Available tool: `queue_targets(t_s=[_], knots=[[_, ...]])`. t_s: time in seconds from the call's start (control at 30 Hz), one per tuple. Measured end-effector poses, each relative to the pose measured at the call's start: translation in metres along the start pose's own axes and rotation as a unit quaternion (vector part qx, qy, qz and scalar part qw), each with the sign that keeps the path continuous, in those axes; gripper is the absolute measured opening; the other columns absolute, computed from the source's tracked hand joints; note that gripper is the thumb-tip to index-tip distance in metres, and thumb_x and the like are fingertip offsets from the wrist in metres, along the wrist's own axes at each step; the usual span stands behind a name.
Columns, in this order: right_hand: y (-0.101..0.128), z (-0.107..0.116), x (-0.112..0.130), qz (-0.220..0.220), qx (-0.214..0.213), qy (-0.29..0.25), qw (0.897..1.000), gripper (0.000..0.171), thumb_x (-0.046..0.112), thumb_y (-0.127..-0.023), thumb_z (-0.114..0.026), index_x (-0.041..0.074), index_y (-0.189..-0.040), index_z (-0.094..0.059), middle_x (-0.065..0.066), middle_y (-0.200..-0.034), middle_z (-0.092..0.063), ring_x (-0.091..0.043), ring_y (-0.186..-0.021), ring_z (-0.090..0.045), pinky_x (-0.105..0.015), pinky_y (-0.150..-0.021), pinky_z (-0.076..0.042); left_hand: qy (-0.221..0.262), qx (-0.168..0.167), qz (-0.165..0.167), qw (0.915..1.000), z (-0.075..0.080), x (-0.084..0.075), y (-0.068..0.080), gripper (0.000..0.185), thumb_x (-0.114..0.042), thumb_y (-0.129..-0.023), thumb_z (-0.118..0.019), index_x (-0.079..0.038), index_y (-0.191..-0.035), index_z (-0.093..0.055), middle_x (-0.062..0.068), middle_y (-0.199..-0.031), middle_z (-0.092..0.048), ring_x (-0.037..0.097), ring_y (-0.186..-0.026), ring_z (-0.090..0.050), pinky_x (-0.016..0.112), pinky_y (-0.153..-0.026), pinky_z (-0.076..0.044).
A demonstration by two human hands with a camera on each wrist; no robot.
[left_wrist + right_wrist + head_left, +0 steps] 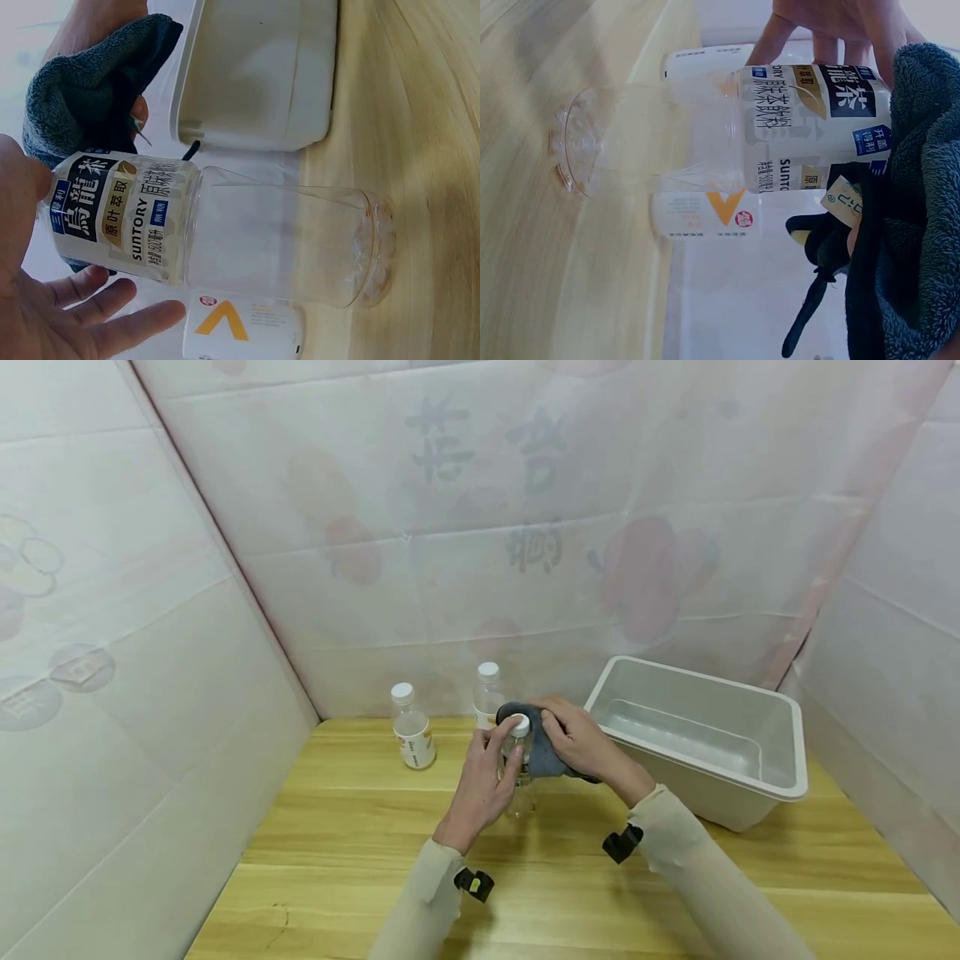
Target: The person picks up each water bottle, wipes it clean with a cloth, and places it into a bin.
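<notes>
A clear empty bottle (519,768) with a white cap and a dark and cream label (120,214) stands upright on the wooden table (360,860). My left hand (501,752) holds it near the top, thumb on one side and fingers (832,34) on the other. A dark grey cloth (537,752) is gripped in my right hand (561,733) and pressed against the bottle's upper part, just right of the cap. The cloth (907,225) fills the right side of the right wrist view, and the cloth (86,94) sits above the label in the left wrist view.
Two more white-capped bottles stand near the back wall, one (412,737) at the left, one (488,693) behind the hands. An empty white plastic bin (780,760) sits at the right. Paper-covered walls enclose the table on three sides.
</notes>
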State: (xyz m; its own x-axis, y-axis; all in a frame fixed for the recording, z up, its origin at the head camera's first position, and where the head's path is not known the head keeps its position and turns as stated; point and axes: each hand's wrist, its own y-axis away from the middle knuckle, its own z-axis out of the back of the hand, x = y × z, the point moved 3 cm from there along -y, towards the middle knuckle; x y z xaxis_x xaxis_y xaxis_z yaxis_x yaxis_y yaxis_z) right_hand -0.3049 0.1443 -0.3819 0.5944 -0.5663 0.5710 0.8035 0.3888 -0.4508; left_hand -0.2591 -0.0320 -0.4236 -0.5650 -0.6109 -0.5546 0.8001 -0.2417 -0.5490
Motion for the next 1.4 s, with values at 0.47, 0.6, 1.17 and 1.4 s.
queue_targets(t_s=[0.47, 0.6, 1.17, 1.4], knots=[[-0.002, -0.008, -0.010, -0.025, 0.083, -0.032, 0.996, 0.040, 0.020, -0.111, -0.035, 0.017, -0.143, -0.059, -0.011, -0.144, -0.060, -0.036, -0.131, -0.057, -0.059, -0.104, -0.047, -0.019, 0.006, 0.006, 0.9998, 0.001, 0.001, 0.002, 0.045, -0.031, -0.109, -0.046, -0.033, -0.153, -0.037, 0.010, -0.102, -0.050, 0.011, -0.074, -0.039, 0.024, -0.064, -0.037], [-0.001, -0.010, -0.013, -0.036, 0.100, -0.051, 0.993, 0.042, 0.020, -0.111, -0.032, 0.018, -0.146, -0.055, -0.012, -0.149, -0.056, -0.039, -0.135, -0.054, -0.061, -0.106, -0.045, -0.022, 0.009, 0.010, 0.9997, 0.001, 0.001, 0.002, 0.046, -0.032, -0.109, -0.046, -0.033, -0.154, -0.036, 0.008, -0.095, -0.047, 0.011, -0.072, -0.036, 0.023, -0.063, -0.035], [0.002, -0.017, -0.020, -0.061, 0.108, -0.073, 0.990, 0.046, 0.014, -0.108, -0.030, 0.020, -0.149, -0.051, -0.013, -0.148, -0.056, -0.029, -0.117, -0.059, -0.046, -0.094, -0.045, -0.029, -0.009, -0.008, 0.9995, 0.000, -0.001, 0.002, 0.048, -0.028, -0.108, -0.048, -0.031, -0.154, -0.035, 0.010, -0.093, -0.049, 0.010, -0.072, -0.037, 0.023, -0.062, -0.037], [0.004, -0.019, -0.020, -0.046, 0.099, -0.084, 0.990, 0.046, 0.014, -0.109, -0.028, 0.018, -0.149, -0.051, -0.013, -0.145, -0.059, -0.026, -0.107, -0.058, -0.043, -0.089, -0.042, -0.032, -0.001, -0.002, 0.9995, 0.000, 0.000, 0.003, 0.048, -0.030, -0.108, -0.048, -0.033, -0.155, -0.034, 0.011, -0.096, -0.050, 0.012, -0.074, -0.040, 0.023, -0.064, -0.038]])
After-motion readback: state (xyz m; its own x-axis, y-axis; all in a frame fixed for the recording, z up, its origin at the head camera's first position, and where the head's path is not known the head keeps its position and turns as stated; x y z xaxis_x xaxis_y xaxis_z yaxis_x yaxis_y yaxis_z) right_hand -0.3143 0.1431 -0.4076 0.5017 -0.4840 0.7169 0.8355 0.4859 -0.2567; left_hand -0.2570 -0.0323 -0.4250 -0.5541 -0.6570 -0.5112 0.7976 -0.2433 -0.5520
